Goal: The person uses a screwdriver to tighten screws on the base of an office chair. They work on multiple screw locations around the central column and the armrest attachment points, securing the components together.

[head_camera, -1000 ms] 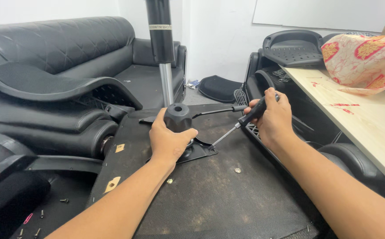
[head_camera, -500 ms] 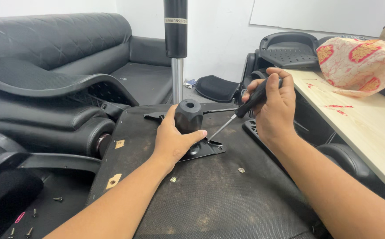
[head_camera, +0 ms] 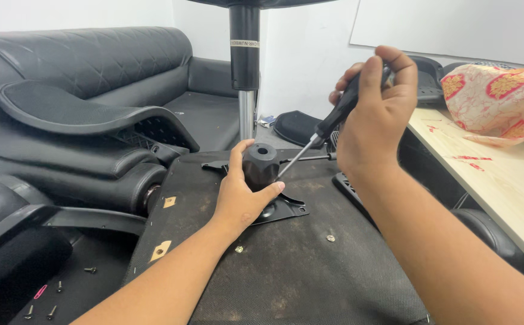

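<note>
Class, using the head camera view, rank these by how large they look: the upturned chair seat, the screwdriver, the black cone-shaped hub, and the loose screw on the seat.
1. Upturned chair seat
2. Screwdriver, though it is held nearer the camera, so its rank over the hub is unsure
3. Black cone-shaped hub
4. Loose screw

We see a black-handled screwdriver slanting down leftward, its thin metal shaft ending just beside the black round hub. That hub stands upright on a dark metal plate, which lies flat on the upturned chair seat's black underside.
</note>
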